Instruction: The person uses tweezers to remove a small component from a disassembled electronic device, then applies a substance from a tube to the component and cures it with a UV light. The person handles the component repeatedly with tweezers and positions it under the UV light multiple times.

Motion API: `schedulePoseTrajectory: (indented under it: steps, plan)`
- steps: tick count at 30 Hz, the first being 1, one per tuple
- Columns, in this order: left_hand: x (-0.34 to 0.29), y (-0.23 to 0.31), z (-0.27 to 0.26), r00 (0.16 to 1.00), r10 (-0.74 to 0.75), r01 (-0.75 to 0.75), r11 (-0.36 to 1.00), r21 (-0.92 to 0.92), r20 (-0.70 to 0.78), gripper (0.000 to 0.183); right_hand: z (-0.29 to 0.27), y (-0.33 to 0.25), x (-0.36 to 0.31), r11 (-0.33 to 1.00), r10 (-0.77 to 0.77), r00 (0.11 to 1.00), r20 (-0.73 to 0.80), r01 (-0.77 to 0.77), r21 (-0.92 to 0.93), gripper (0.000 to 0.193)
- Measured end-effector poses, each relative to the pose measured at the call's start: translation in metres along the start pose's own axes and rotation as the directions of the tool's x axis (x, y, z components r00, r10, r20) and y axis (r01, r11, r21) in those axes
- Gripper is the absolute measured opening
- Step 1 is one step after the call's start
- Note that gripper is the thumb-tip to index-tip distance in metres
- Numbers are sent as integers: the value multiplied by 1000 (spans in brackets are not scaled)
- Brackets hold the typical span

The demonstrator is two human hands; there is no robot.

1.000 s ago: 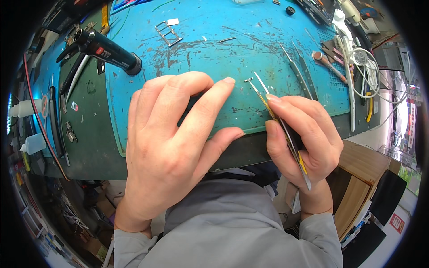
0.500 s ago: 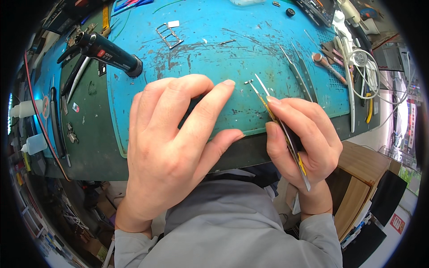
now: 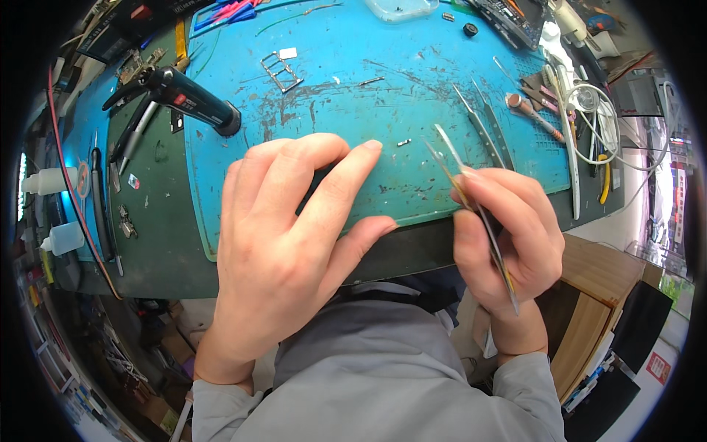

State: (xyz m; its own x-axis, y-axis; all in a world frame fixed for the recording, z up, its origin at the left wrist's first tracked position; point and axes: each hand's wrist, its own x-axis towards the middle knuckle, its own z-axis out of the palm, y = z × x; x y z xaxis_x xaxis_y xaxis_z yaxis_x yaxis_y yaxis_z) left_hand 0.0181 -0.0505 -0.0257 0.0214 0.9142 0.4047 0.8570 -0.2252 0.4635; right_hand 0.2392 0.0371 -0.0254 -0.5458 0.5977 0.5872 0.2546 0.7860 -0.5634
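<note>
Between the fingers and thumb of my right hand (image 3: 508, 228) is a pair of tweezers (image 3: 482, 214), its tips apart and pointing away from me. Just left of the tips, a tiny metallic part (image 3: 404, 142) lies on the blue-green work mat (image 3: 331, 110), touched by neither tip. My left hand (image 3: 287, 214) hovers over the mat's near left side, thumb and index finger spread, and nothing shows in it. Beyond my right hand a second pair of tweezers (image 3: 487, 129) rests on the mat. A small metal frame (image 3: 282, 72) lies further off, beside a white chip-like piece (image 3: 288, 53).
A black cylindrical tool (image 3: 195, 107) stands at the mat's left edge. Further left are pens (image 3: 136, 136) and small plastic bottles (image 3: 62, 239). Along the right lie a brown-handled tool (image 3: 534, 114) and a coiled white cable (image 3: 593, 140). A clear plastic container (image 3: 401, 9) sits at the back.
The tweezers have drawn back from the tiny metallic part, moving right and toward me with my right hand. The part now lies free on the mat. My left hand has barely shifted.
</note>
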Motion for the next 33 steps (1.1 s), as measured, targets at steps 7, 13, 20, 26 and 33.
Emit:
schedulePoseTrajectory:
  steps: [7, 13, 20, 26, 33]
  plan:
    - [1, 7, -3, 1000, -21, 21, 1000, 12, 8, 56, -22, -2, -21, 998, -51, 988, -143, 55, 29, 36]
    - [-2, 10, -4, 999, -31, 32, 999, 41, -17, 55, -57, 12, -32, 984, -127, 948, -291, 84, -156, 39]
    - [-1, 16, -4, 999, -33, 34, 999, 39, -27, 52, -124, 45, -43, 932, -124, 920, -372, -21, -363, 54]
    - [0, 17, -6, 997, 0, 0, 1000, -2, -74, 45, -151, 49, -30, 871, -177, 928, -329, -8, -491, 41]
    - [192, 76, 43, 976, 214, -220, 946, -238, -49, 29, -148, 40, -50, 824, -308, 897, -318, 84, -561, 35]
